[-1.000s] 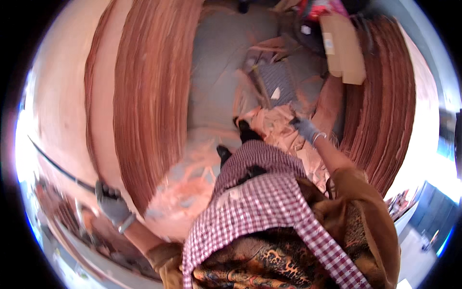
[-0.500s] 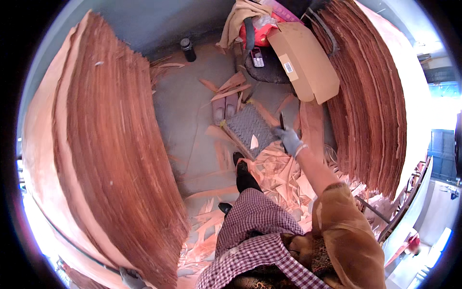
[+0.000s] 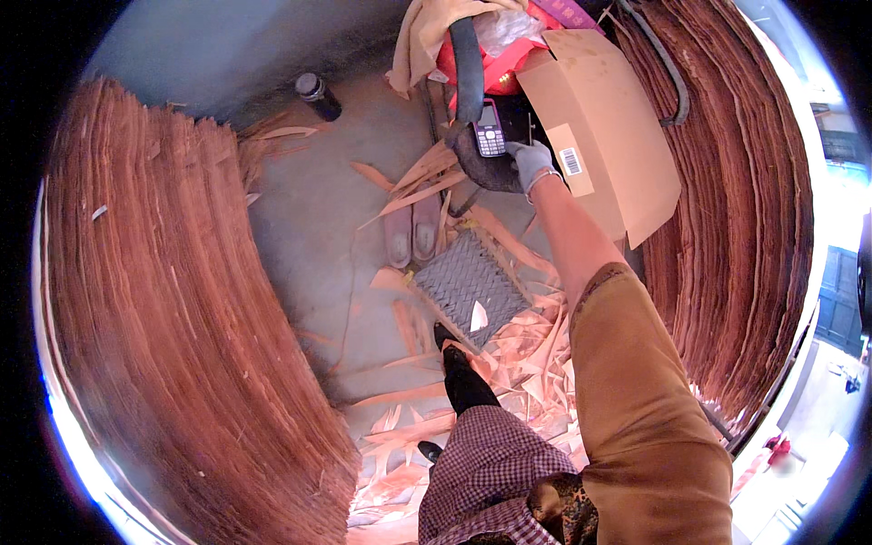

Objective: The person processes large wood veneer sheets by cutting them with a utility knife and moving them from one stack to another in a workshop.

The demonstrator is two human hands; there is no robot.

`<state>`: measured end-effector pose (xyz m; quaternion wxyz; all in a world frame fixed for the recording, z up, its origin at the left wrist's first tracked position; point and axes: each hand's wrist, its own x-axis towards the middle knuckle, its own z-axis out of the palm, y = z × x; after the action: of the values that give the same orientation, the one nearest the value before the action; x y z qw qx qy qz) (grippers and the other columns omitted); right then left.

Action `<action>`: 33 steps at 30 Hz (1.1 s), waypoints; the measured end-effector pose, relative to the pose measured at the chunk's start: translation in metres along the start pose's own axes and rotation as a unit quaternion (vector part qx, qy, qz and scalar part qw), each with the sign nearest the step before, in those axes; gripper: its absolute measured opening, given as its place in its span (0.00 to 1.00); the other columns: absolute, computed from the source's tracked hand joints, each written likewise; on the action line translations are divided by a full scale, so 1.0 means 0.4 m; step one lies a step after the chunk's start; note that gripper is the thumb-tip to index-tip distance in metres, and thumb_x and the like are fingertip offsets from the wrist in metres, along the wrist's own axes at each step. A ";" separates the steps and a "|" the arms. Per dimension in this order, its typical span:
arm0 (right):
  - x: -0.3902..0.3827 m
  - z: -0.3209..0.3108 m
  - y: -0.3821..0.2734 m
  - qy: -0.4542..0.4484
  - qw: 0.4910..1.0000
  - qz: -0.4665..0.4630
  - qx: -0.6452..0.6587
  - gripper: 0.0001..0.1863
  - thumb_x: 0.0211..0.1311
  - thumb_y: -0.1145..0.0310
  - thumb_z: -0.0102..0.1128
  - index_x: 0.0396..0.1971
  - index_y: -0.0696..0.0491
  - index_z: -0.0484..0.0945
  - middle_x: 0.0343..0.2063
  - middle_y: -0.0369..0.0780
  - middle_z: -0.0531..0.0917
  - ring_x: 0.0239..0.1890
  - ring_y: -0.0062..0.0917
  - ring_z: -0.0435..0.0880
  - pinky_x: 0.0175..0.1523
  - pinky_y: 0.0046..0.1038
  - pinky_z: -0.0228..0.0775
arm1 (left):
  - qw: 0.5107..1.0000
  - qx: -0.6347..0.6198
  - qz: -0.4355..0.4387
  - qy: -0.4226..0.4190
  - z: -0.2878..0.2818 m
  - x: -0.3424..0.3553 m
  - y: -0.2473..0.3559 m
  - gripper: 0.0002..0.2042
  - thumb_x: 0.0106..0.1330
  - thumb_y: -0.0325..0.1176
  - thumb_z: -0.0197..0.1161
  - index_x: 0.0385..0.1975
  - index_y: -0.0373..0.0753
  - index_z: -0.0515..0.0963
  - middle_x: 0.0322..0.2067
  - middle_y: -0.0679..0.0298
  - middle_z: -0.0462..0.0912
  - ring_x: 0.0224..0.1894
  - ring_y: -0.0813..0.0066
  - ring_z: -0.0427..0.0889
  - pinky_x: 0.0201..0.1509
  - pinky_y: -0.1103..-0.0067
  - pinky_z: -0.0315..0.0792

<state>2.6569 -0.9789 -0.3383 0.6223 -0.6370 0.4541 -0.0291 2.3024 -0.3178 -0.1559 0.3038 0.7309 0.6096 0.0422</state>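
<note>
My right hand (image 3: 532, 167), in a pale grey glove, reaches over a dark chair seat (image 3: 490, 174). Its fingers are closed around a thin dark tool (image 3: 531, 129) that sticks up past them; the exact kind is too small to tell. Right beside my fingertips, a keypad mobile phone (image 3: 490, 132) lies on the seat. An open cardboard box (image 3: 599, 118) with a white label stands just right of the hand. My left hand is out of view.
Tall stacks of reddish-brown wood veneer sheets stand at left (image 3: 182, 300) and right (image 3: 727, 209). Veneer scraps (image 3: 536, 363) litter the floor round my feet. A woven mat (image 3: 468, 283), a pair of shoes (image 3: 411, 232) and a dark flask (image 3: 318, 96) lie ahead.
My right hand has moved forward from above the mat to the chair seat, with the thin tool. My left hand, earlier at the left stack's lower edge, has left the view.
</note>
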 end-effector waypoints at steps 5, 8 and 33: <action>0.150 0.005 0.062 0.077 0.985 0.026 -0.149 0.13 0.45 0.68 0.69 0.33 0.54 0.81 0.19 0.35 0.77 0.18 0.22 0.72 0.25 0.28 0.66 | 1.000 0.010 -0.008 -0.004 0.030 -0.002 0.023 0.16 0.67 0.31 0.46 0.53 0.36 0.67 0.35 0.66 0.74 0.30 0.78 0.70 0.31 0.86 0.67; 0.237 -0.008 0.118 0.113 0.966 0.024 -0.233 0.13 0.48 0.65 0.67 0.34 0.54 0.81 0.18 0.36 0.77 0.19 0.23 0.73 0.25 0.29 0.66 | 1.000 0.012 -0.011 -0.008 0.038 0.007 0.036 0.15 0.67 0.31 0.46 0.52 0.36 0.68 0.34 0.66 0.74 0.30 0.78 0.70 0.31 0.86 0.67; -0.673 -0.294 0.453 -0.414 0.740 0.034 -0.529 0.17 0.51 0.63 0.55 0.37 0.60 0.76 0.30 0.47 0.83 0.30 0.35 0.85 0.35 0.34 0.75 | 0.999 0.021 0.014 -0.021 0.044 0.086 0.153 0.11 0.66 0.33 0.48 0.46 0.38 0.70 0.31 0.66 0.74 0.27 0.78 0.69 0.28 0.86 0.65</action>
<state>2.3300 -0.8695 -0.3182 0.3126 -0.7972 0.1152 0.5035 2.3715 -0.2976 -0.1505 0.3004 0.7462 0.5938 0.0187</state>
